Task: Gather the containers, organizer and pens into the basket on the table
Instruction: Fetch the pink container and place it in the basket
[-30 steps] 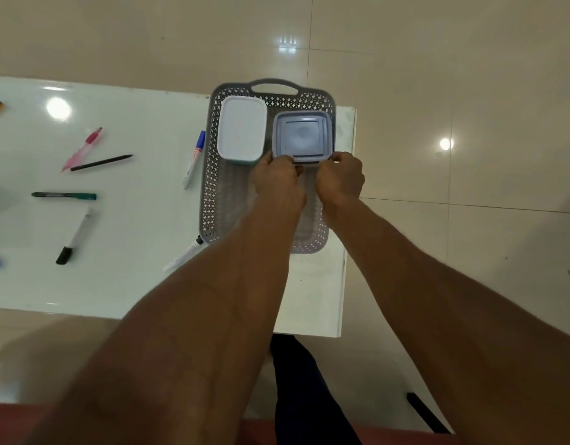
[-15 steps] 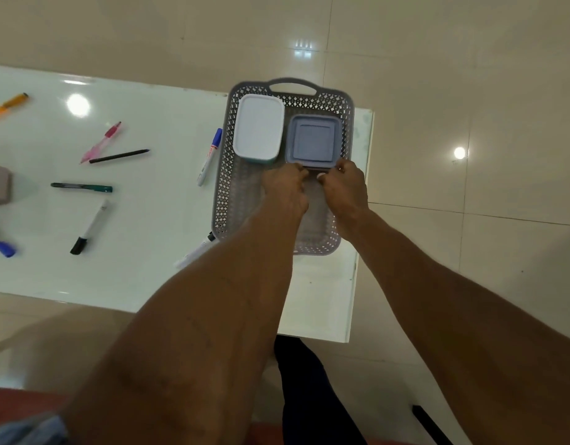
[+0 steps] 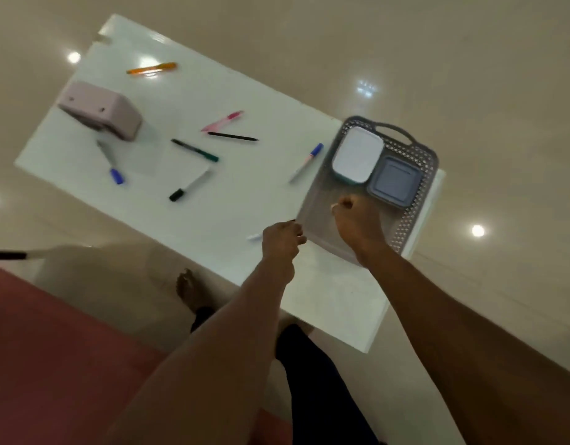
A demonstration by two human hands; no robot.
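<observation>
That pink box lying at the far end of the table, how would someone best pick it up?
The pink organizer lies on its side, long and blocky, with a blue-capped pen close to its near edge. I'd come from above and wrap the fingers across its narrower width near the middle, thumb on one long face, fingers on the other. Its rounded corners look slippery, so avoid the ends.

One head-worn camera looks steeply down, tilted, from above the glossy white counter and beige tiled floor.

Grey perforated basket; white container; blue-grey container; pink organizer; orange pen; white table.
</observation>
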